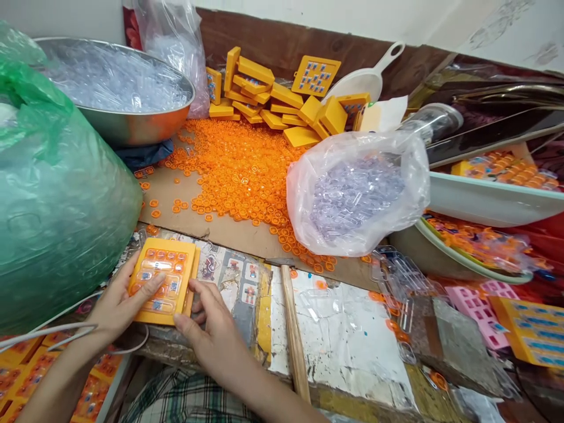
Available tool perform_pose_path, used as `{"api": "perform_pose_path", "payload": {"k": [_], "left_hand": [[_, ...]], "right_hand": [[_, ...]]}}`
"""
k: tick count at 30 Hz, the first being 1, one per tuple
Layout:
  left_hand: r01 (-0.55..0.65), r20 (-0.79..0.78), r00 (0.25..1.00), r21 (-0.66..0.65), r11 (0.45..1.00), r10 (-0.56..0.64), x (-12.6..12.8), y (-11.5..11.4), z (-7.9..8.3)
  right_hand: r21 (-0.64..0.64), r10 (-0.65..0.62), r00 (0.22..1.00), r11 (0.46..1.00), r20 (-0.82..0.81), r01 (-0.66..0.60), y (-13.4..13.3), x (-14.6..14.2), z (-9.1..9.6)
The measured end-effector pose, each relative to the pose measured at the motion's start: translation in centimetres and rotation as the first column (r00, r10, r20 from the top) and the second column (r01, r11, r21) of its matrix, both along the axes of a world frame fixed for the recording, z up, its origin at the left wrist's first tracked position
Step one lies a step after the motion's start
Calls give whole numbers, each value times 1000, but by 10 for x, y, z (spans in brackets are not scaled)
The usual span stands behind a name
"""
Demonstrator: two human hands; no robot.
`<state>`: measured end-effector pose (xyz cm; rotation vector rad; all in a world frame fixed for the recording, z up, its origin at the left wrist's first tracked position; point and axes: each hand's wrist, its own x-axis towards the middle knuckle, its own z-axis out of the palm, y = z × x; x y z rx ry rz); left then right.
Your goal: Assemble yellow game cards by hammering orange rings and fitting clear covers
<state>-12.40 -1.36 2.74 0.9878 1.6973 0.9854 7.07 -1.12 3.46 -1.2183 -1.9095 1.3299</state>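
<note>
A yellow plastic panel sits at the table's front edge, its face tilted up. Orange rings with clear pieces over them fill its face, and blue bits show inside. A second yellow edge shows behind it on the right. My left hand holds the panel by its left side, thumb lying across the face. My right hand grips the lower right corner, thumb in front and fingers curled at the side. The loose orange rings form a wide heap beyond both hands.
A metal bowl of clear pieces and a green bag stand left. A plastic bag of clear pieces sits right of the heap. Yellow panels pile up behind. A wooden stick lies in front; a stone block is right.
</note>
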Motion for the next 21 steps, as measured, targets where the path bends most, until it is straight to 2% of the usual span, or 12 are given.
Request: {"api": "perform_pose_path", "payload": {"k": [2,4,6,8,11,14,18,21], "left_hand": [[-29,-215,976,43,999,37,-3,0,-6],[-53,-471,876,124,991,106,0,2,-5],[-14,-619,773,207,978,142,10,7,6],[97,-681,721,282,955,128,29,20,22],[307,-700,714,327,894,11,65,51,50],[357,-666,745,348,867,-39,101,94,67],[308,-495,861,323,895,-118,146,150,65],[325,-407,895,319,890,-181,177,191,57]], "right_hand": [[122,-16,993,993,120,1,14,9,-1],[199,-57,981,980,185,19,30,16,-5],[270,-59,968,963,242,-8,45,18,-12],[321,-38,959,945,281,-57,57,18,-19],[377,-28,953,922,302,-92,72,19,-28],[415,-56,957,907,283,-69,91,26,-30],[434,-116,971,901,211,14,106,45,-22],[422,-156,980,902,126,89,90,72,-11]]}}
